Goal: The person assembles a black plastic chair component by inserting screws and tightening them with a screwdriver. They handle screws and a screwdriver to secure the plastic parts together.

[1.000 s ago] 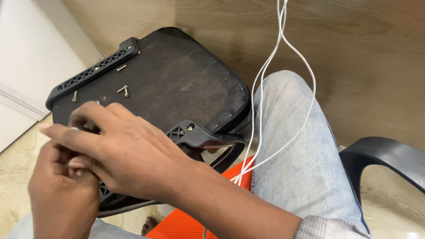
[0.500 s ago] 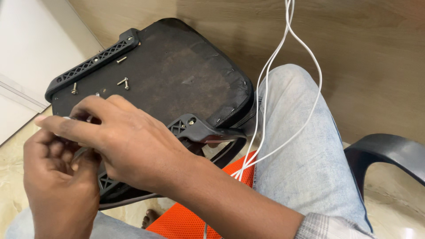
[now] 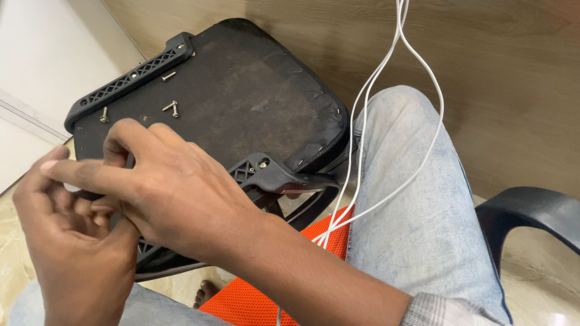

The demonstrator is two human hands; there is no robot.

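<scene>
Both hands are shown bunched together over the near left corner of an upturned black chair seat [image 3: 241, 102]. Right hand [image 3: 163, 193] is curled across the left hand [image 3: 66, 241]; whether anything is pinched cannot be told. Loose screws [image 3: 171, 108] lie beside the seat's black bracket [image 3: 130, 78]. White cables [image 3: 386, 121] hang over a jeans-clad knee [image 3: 417, 211].

The seat [image 3: 241, 115] is a flat black pad lying upside down across the person's lap, tilted a bit. Its bottom is dusty. A black plastic bar [image 3: 130, 78] with little holes runs along its far edge. Loose silver screws [image 3: 171, 108] lie on it near that bar. Another black bracket [image 3: 266, 175] sits at the near edge.
</scene>
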